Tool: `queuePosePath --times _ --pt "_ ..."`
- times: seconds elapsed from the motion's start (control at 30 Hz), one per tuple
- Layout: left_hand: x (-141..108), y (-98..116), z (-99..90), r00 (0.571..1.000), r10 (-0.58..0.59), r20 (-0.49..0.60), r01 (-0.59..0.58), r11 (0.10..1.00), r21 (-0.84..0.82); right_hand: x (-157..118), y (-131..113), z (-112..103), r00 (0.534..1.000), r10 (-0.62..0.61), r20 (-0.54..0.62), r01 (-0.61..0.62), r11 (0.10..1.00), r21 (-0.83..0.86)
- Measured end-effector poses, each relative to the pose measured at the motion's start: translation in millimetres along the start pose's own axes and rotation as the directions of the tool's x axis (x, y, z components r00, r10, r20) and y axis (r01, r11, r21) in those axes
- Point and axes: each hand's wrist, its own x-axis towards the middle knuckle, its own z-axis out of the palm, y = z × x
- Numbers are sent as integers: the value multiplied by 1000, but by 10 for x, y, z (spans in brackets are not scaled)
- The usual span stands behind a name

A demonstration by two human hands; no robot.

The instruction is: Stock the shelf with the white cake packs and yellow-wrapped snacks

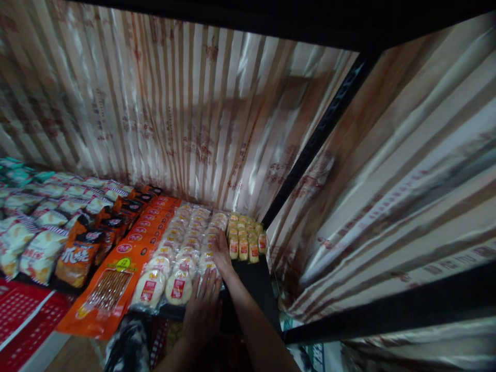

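Note:
My left hand (203, 305) lies with its fingers spread on the front of the rightmost row of round, clear-wrapped crackers (206, 253). Farther back on the same row, my right hand (222, 254) rests along the right side with its fingers stretched out. Neither hand grips anything that I can see. Two more rows of round crackers with red labels (178, 288) run to the left. Small yellow packs (243, 248) stand in rows just right of my right hand, on the black shelf (256, 289).
Orange bags of sticks (112, 281), orange-black bags (78, 253) and white snack bags (42, 253) line the shelf leftward. A red basket (23, 315) sits at lower left. A black post (318, 139) rises at right, before striped sheeting (217, 124).

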Motion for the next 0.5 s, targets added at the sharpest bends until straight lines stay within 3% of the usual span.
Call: queuePosePath --times 0.23,0.5 --pt "11 0 -30 1000 10 -15 -10 1000 0 110 -67 -34 999 31 -43 -29 999 46" --pt "-8 6 -15 999 8 -42 -9 1000 -21 338 -67 -11 997 73 6 -73 996 50"
